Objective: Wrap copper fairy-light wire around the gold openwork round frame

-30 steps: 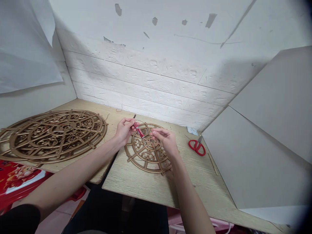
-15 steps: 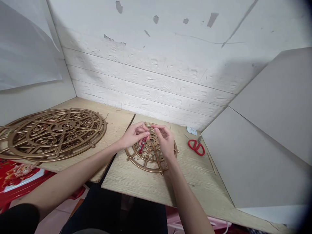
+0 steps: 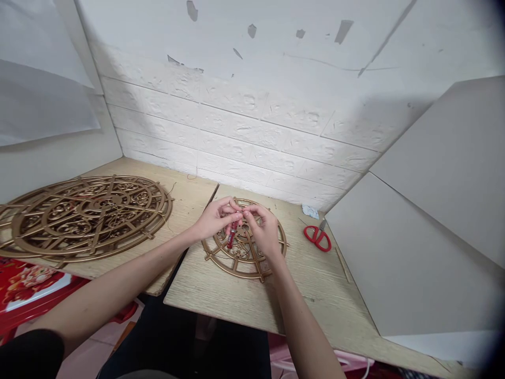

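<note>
A round gold openwork frame [image 3: 236, 270] lies flat on the wooden table, under both hands. My left hand [image 3: 218, 218] is pinched at the top of a small red object [image 3: 232, 238], which hangs down over the frame. Close against its fingertips, my right hand [image 3: 263, 226] is closed in a pinch as well; whatever is between its fingers is too small to make out. The fingertips of the two hands meet above the upper part of the frame.
Red-handled scissors [image 3: 317, 238] and a thin stick [image 3: 342, 265] lie at the right, with a small pale packet [image 3: 310, 211] by the wall. Larger gold frames [image 3: 90, 252] are stacked at the left. A dark gap [image 3: 213, 197] separates two boards.
My right hand has shifted slightly left, bringing its fingertips against those of my left hand. The red object has swung a little to the right.
</note>
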A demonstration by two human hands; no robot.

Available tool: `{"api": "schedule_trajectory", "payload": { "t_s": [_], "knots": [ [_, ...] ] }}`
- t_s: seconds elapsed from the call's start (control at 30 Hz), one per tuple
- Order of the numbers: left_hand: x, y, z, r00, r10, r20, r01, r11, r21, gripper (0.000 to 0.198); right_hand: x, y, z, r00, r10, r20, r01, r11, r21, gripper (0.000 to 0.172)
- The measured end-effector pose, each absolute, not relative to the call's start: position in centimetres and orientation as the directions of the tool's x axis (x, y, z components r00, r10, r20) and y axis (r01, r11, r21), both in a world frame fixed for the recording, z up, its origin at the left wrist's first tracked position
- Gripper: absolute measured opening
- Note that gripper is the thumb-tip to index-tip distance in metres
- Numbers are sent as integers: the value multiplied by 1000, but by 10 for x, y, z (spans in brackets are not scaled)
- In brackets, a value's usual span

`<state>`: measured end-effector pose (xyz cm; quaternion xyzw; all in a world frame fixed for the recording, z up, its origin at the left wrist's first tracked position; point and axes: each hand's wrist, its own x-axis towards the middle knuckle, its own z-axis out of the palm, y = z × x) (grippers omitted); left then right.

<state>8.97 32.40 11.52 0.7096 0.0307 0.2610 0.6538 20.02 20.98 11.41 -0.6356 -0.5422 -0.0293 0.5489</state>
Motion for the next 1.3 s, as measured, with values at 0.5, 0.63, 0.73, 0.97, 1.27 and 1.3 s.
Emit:
{"api": "schedule_trajectory", "payload": {
  "t_s": [0.5,0.63,0.73,0.97,1.27,1.3],
  "knots": [
    [93,330,118,840,491,230,-296,58,954,30,204,209,114,499,578,645,681,198,-705,15],
    [91,326,117,867,470,165,-238,100,966,31,201,208,118,462,609,644,700,196,-687,15],
    [88,324,119,846,487,218,-208,-75,975,31,199,206,120,435,621,652,719,196,-666,14],
    [87,326,121,805,497,324,-179,-318,931,24,198,207,121,389,640,662,751,196,-631,16],
    [88,331,120,762,494,419,-127,-520,844,24,197,207,121,394,639,661,744,200,-637,15],
    [87,331,121,766,488,419,-121,-531,839,24,196,207,121,395,642,657,743,198,-640,15]
  ]
}}
